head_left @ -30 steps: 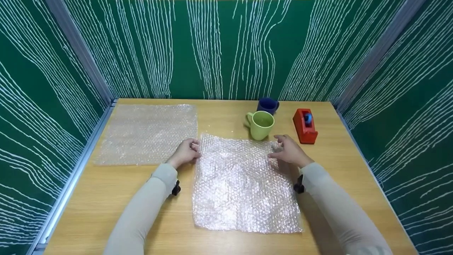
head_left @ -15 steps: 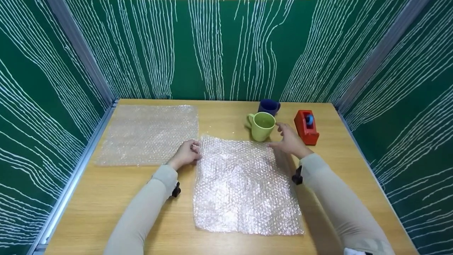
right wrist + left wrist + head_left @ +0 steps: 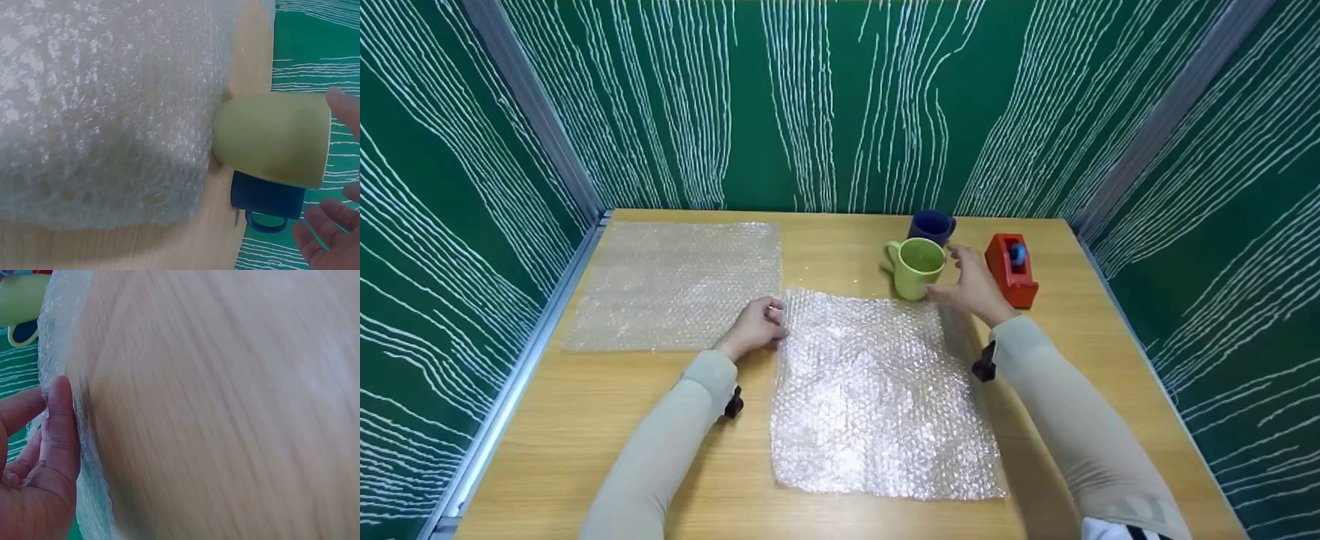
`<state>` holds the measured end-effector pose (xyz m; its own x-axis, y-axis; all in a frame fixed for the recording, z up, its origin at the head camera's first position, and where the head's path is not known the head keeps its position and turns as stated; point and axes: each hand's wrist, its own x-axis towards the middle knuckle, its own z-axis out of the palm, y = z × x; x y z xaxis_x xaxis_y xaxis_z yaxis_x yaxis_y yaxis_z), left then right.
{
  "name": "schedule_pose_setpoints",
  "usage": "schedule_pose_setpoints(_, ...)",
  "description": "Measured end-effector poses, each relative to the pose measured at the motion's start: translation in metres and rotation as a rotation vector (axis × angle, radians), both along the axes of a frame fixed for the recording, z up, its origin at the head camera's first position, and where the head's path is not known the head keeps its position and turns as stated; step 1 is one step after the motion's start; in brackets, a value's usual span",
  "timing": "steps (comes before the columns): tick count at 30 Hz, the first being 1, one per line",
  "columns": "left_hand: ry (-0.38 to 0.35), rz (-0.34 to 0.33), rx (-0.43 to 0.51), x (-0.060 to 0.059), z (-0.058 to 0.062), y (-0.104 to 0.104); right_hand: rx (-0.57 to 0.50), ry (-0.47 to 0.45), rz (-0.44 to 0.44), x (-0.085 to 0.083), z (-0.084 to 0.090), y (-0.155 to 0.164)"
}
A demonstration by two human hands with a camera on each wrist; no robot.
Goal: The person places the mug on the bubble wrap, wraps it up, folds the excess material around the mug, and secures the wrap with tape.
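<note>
A sheet of bubble wrap (image 3: 877,397) lies flat on the table in the middle. At its far left corner my left hand (image 3: 752,326) pinches the edge between thumb and fingers; the left wrist view shows the thumb (image 3: 61,433) against the wrap. A light green mug (image 3: 916,270) stands upright at the sheet's far edge, its handle pointing left. My right hand (image 3: 971,289) is just right of this mug, fingers spread and not curled round it. In the right wrist view the thumb is by the mug's rim and the other fingers (image 3: 323,225) stay apart from it.
A dark blue mug (image 3: 931,225) stands close behind the green one. To the right is a red tape dispenser (image 3: 1011,271) with blue tape. A second bubble wrap sheet (image 3: 675,285) lies at the back left. Green, white-lined walls (image 3: 780,112) border the wooden table (image 3: 720,465).
My right hand has moved from the sheet's far right corner forward to the green mug's right side. The left hand has stayed at the sheet's edge.
</note>
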<state>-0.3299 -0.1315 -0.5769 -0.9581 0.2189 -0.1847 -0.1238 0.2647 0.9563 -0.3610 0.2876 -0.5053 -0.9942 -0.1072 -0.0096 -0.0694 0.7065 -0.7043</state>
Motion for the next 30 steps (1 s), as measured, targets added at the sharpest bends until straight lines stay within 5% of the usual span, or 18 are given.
schedule_pose_setpoints(30,-0.031,0.001,0.03,-0.001,0.0,-0.001,-0.121,0.004,-0.061,-0.03,-0.008,-0.011)
